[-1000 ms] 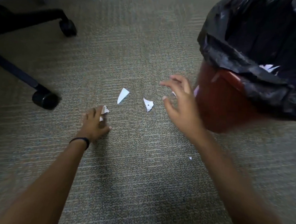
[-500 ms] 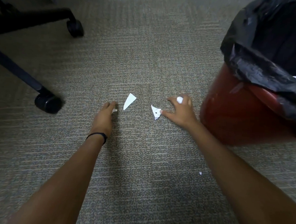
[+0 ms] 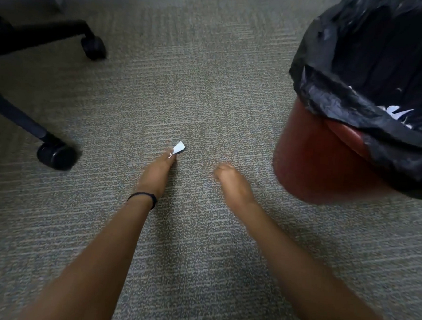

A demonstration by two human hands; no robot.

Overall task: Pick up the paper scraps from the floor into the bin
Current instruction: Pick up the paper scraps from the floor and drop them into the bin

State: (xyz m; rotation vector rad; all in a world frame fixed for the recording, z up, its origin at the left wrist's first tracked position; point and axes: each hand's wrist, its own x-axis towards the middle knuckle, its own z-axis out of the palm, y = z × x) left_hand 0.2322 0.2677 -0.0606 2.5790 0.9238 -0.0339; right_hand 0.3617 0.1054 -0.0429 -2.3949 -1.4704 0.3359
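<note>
Blurring smears the right hand (image 3: 231, 180), its fingers curled under out of sight, so whether they hold anything cannot be told. The red bin (image 3: 310, 160) and its black liner (image 3: 356, 69) run off the right edge. Open carpet (image 3: 196, 85) lies between the bin and the chair casters (image 3: 56, 155), and there the left hand (image 3: 155, 174) has its fingers narrowed to a pinch on a white paper scrap (image 3: 179, 147).

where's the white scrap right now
Head view, mid-frame: the scrap is at the tips of the fingers of the left hand, over the carpet, left of the bin.
</note>
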